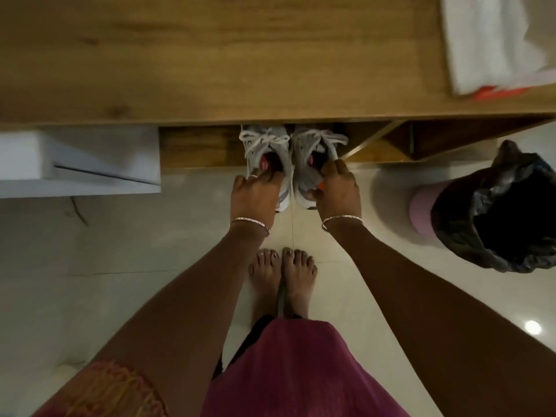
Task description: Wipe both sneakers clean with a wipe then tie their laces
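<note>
Closest to me, a magenta skirt (288, 368) hangs over the person's legs, and a patterned pink and orange cloth (114, 389) drapes at the lower left. Below it, two bare feet (282, 275) stand side by side on the pale tiled floor (120, 260), toes pointing toward the furniture.

Both bare arms reach forward and down, each wrist wearing a thin bangle. The left hand (255, 194) has its grip closed on the heel end of the left sneaker (264, 152), fingers hooked into the shoe's opening where a pink lining shows. The right hand (337, 188) grasps the right sneaker (310, 155) the same way, with fingers curled over its collar and the thumb pressed on the heel; a small orange spot shows by the thumb, and I cannot tell what it is. The two grey and white sneakers sit side by side, touching or nearly so, heels on the floor and toes tucked into the shadowed gap under the wooden tabletop (210, 55). Their white laces (261, 136) appear tied in bows.

To the right on the floor stands a pink bin (421, 206) lined with a black bag (505, 212). To the left a white box-like unit (78, 158) sits against the furniture. Farthest off, at the tabletop's right end, lies a white cloth (493, 40) over something with orange-red edges (499, 91).
</note>
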Demonstrator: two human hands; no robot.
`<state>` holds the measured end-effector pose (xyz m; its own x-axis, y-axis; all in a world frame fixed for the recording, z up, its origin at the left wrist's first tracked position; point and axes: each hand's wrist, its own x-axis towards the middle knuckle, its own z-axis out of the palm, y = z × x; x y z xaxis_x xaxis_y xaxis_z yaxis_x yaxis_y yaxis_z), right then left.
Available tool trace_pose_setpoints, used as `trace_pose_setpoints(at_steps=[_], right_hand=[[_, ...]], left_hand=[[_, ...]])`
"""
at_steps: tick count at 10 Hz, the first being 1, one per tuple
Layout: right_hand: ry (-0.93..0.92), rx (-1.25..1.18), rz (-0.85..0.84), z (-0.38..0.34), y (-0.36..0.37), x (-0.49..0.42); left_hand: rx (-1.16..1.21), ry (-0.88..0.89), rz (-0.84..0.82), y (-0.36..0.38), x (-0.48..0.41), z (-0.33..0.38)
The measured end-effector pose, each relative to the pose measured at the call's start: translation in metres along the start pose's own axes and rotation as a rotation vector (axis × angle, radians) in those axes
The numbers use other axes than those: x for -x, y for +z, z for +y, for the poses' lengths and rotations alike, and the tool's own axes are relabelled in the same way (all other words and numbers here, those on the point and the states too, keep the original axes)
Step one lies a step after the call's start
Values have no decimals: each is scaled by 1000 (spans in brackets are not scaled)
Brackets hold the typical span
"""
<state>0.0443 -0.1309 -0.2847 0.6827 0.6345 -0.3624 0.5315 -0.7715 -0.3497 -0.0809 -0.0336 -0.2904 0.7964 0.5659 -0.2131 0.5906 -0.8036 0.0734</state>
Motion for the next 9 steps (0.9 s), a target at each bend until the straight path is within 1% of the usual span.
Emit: trace_pose_setpoints(at_steps=[2,5,7,8,9], right_hand=[[-66,10,127,9,34,-45],[-95,14,145,13,52,-84],[-77,-22,167,7,58,-88],[-99,-36,192,3,45,-67],[-56,-44,142,2,40,-38]], left_hand=[[99,-16,122,44,-37,-7],[100,-24,200,74,-71,-24],[33,-89,123,67,-76,-19],[138,-136,32,40,-58,-11],[199,-175,5,20,-31,-3]])
